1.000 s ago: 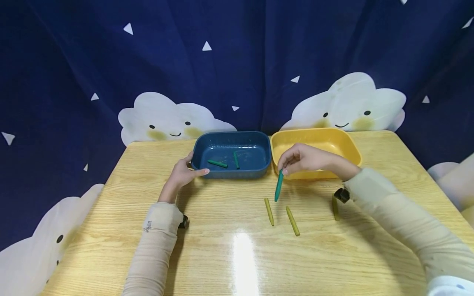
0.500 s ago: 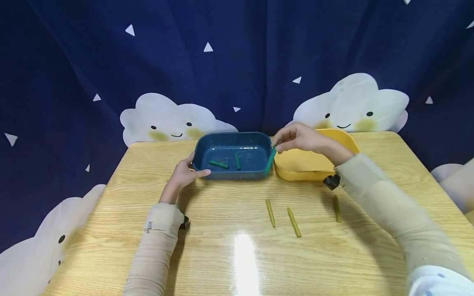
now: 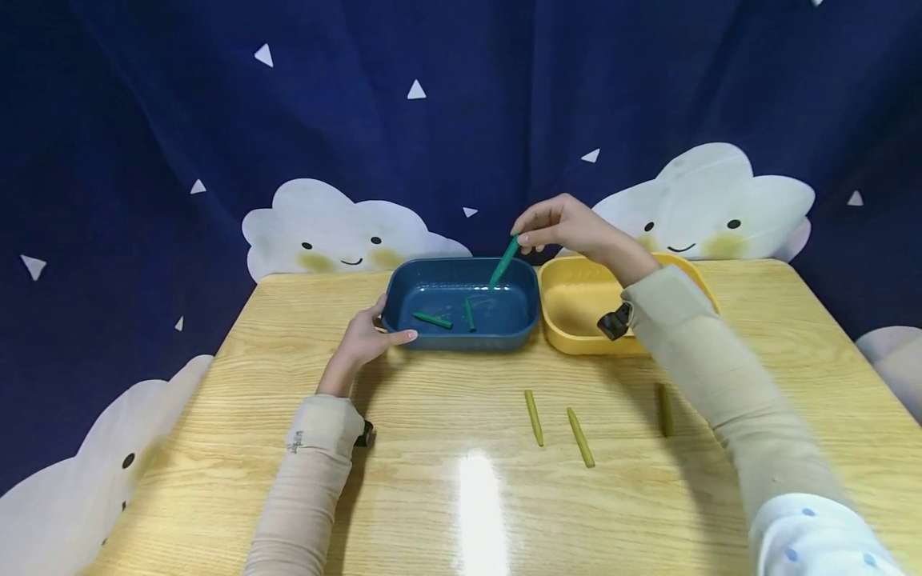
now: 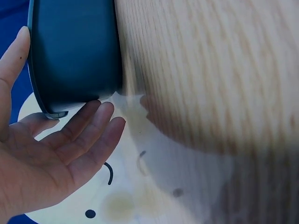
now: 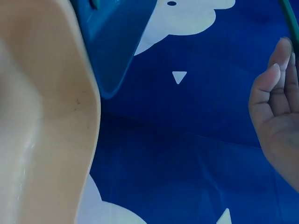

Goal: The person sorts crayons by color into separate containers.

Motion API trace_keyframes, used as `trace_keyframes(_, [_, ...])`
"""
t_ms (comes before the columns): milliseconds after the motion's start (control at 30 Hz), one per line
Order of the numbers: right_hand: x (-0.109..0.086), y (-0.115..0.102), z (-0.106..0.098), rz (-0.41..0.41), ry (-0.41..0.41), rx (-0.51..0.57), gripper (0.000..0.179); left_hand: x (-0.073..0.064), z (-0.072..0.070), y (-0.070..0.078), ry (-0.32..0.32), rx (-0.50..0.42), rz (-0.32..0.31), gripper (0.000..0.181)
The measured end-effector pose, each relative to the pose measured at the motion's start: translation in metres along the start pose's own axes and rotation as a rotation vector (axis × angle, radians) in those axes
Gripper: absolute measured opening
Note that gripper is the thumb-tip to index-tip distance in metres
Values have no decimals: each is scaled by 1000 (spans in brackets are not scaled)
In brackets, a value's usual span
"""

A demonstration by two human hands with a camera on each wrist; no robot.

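From my station I see the green crayon (image 3: pixel 504 262) pinched in the right hand (image 3: pixel 565 226), tilted above the blue bin (image 3: pixel 468 343). The left hand (image 3: pixel 362 337), fingers extended, touches that bin's left end on the tabletop (image 3: pixel 403 496).

On the table (image 3: pixel 403 496), before the curtain (image 3: pixel 497 128), a left tray (image 3: pixel 468 342) stands beside a right tray (image 3: pixel 579 344) — two crayons (image 3: pixel 433 321) in the left one, three loose crayons (image 3: pixel 580 438) in front, toward the right. The left hand (image 3: pixel 363 340) is at the left tray's left end, the held crayon (image 3: pixel 504 262) over its right half.
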State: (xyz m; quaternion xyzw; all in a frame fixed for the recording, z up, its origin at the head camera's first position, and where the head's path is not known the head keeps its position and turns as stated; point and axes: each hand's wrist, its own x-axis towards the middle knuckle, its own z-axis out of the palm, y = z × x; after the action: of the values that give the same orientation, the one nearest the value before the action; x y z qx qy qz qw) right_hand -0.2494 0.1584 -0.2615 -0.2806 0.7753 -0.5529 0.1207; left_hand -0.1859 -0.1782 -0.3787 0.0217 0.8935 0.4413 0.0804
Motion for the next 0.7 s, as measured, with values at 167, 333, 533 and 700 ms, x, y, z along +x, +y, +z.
trace_keyframes(167, [21,5,3,-8,33,17,12,-4,0,1,5,3,-6,94])
trace_keyframes(333, [39,7,9,-6,42,27,17,-6,2,2,4,-3,-1,94])
trace_keyframes(533, [58,2,16,0,32,14,18,-9,4,3,-5,-16,-2,95])
trace_keyframes(700, [73,-1,23,-11,35,16,22,-13,4,6,3,-13,8,95])
